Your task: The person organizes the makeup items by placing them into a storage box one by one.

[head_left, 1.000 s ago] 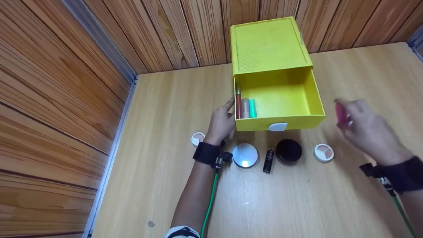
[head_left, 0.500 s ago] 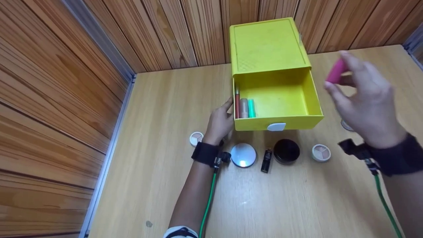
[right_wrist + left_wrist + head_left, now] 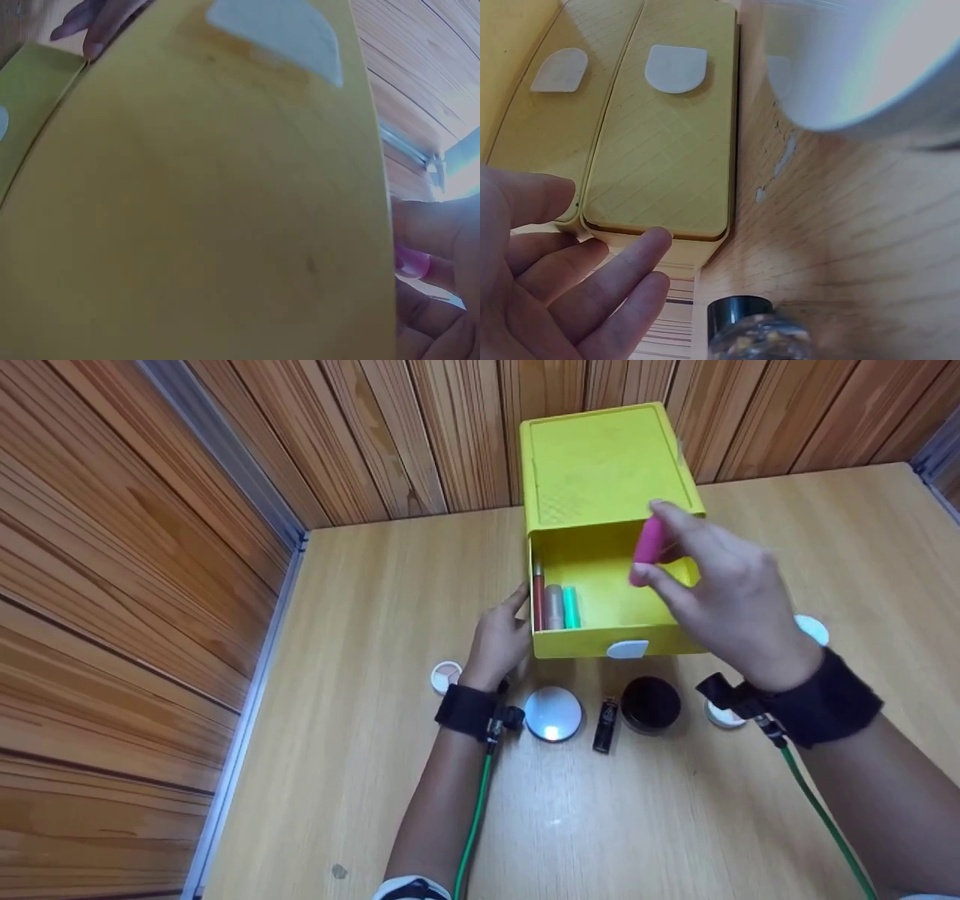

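My right hand [image 3: 739,592] pinches a small pink cosmetic tube [image 3: 648,547] between thumb and fingertips, above the pulled-out yellow drawer [image 3: 570,645]. The right wrist view shows only part of the pink tube [image 3: 412,262], beside the drawer's large front. Inside the drawer, along its left side, stand a dark red tube [image 3: 538,600], a mauve tube [image 3: 554,607] and a green tube [image 3: 571,607]. My left hand [image 3: 499,641] is at the drawer unit's left side; in the left wrist view its fingers [image 3: 637,259] are loosely extended beside the lower drawer edge.
On the table before the unit lie a silver round compact [image 3: 553,714], a small black tube [image 3: 605,725] and a black round case [image 3: 650,705]. Small white-rimmed palettes [image 3: 447,676] sit to either side, one partly under my right wrist. A white round item [image 3: 812,630] shows behind that wrist.
From the table's right side, my right hand has lifted the pink tube and carried it left over the drawer. The left hand stays in place.
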`<move>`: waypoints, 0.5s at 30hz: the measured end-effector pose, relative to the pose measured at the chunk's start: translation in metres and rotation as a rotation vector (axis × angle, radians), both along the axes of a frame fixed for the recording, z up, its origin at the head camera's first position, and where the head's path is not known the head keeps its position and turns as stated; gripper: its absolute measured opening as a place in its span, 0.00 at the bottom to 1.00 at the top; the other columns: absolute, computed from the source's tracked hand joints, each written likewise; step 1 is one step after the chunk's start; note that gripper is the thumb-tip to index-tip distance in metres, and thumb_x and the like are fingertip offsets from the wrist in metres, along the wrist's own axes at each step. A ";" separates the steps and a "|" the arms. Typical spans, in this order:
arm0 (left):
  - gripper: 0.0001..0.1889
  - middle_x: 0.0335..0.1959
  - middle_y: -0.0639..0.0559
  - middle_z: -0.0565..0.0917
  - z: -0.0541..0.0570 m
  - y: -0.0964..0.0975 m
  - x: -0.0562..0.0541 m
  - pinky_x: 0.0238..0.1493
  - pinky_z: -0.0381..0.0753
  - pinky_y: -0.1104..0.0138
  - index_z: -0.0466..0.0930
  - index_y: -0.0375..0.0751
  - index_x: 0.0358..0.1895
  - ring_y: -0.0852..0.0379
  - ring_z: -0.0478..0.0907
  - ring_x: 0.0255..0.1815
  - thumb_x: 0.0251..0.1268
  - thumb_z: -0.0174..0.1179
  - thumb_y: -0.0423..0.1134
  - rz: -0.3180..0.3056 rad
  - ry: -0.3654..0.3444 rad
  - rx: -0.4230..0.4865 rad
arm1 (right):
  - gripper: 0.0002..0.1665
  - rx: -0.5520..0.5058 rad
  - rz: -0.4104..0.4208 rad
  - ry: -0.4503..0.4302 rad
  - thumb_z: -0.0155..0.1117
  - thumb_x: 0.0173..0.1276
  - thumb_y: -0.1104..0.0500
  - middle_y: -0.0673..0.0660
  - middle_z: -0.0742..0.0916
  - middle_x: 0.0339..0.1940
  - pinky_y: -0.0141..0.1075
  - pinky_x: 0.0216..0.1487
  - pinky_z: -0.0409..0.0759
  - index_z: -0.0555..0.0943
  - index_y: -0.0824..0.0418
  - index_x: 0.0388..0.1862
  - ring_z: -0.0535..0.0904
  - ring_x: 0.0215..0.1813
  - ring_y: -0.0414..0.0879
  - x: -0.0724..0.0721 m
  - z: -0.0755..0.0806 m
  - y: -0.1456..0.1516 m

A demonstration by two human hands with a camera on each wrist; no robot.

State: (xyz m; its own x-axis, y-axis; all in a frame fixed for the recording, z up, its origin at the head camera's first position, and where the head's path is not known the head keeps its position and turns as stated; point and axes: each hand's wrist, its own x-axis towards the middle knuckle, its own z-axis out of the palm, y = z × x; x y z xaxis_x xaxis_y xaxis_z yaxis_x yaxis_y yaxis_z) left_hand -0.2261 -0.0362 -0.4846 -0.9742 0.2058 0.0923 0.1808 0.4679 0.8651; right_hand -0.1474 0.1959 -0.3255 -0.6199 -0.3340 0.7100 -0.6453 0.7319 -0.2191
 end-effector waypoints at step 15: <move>0.27 0.56 0.41 0.81 0.000 0.000 -0.001 0.16 0.73 0.67 0.65 0.45 0.72 0.67 0.84 0.30 0.72 0.57 0.42 0.000 0.024 -0.022 | 0.24 0.036 0.013 -0.135 0.69 0.65 0.61 0.53 0.86 0.33 0.37 0.28 0.75 0.78 0.64 0.59 0.82 0.32 0.48 -0.013 -0.005 -0.026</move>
